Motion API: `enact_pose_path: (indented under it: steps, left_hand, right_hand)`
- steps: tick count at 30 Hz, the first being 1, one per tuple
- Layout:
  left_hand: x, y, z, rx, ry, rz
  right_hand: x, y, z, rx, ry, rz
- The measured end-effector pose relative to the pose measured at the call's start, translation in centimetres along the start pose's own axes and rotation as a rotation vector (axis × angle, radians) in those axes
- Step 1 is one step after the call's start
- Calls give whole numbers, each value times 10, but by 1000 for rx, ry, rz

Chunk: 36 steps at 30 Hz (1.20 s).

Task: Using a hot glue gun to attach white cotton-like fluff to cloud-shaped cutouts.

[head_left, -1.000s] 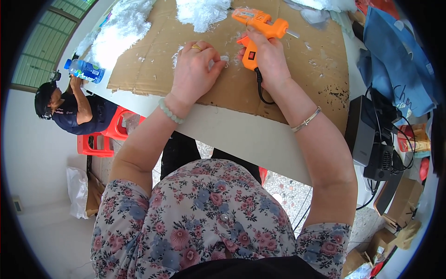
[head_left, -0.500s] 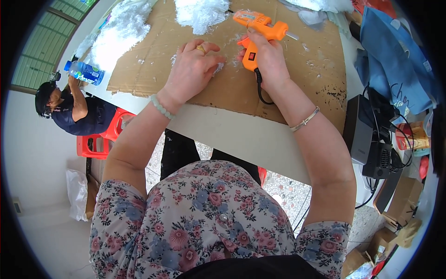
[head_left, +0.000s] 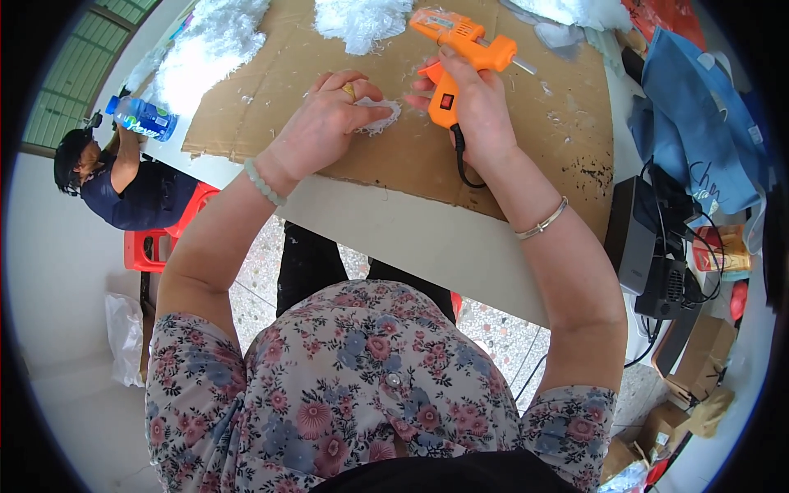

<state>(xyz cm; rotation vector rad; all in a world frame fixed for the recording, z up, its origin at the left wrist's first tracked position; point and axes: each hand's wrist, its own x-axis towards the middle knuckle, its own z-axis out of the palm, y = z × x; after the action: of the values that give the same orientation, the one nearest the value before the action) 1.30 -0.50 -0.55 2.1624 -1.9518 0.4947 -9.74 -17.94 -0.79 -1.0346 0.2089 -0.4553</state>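
Observation:
My right hand (head_left: 483,108) is wrapped round the handle of an orange glue gun (head_left: 450,33). Its black cord hangs down past my wrist, and its clear tip points right, above the cardboard. To the left, my left hand (head_left: 325,119) has its fingers bent together at the edge of a small white fringed piece (head_left: 381,122), which it appears to pinch. Fingers cover part of that piece. Beneath both hands lies a brown cardboard sheet (head_left: 403,177) with white scraps on it.
White shredded heaps (head_left: 362,25) lie at the far side. A blue-capped bottle (head_left: 144,119) stands near the left table edge, by another person (head_left: 123,185) seated there. On the right are a blue bag (head_left: 699,123), a black box (head_left: 631,234) and tangled cables.
My left hand has shifted slightly left, and more of the white fringed piece shows beside its fingers. The glue gun stays in my right hand, nearly in place.

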Motion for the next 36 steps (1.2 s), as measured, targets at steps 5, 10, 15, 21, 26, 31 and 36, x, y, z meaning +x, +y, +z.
enact_pose_path:
  steps: [5,10,15,21,26,31,36]
  left_hand:
    - [-8,-1,8,-96,48,-74]
    - [-6,2,12,-166,73,-116]
    - [-2,1,11,-201,116,-106]
    - [-8,-12,-7,-467,422,-364]
    - [-27,10,-18,-280,376,-224]
    - [-27,41,-5,-134,209,-85]
    - [-25,38,-2,-117,160,-120]
  right_hand:
    - [-7,9,10,-48,-87,5]
    - [-7,10,8,-85,-95,20]
    - [-8,9,6,-139,-68,44]
    - [-13,8,0,-239,-116,21]
    - [-15,6,-3,-243,-108,22]
    - [-15,6,-5,-262,-120,31]
    - [-24,3,3,-329,-226,-61]
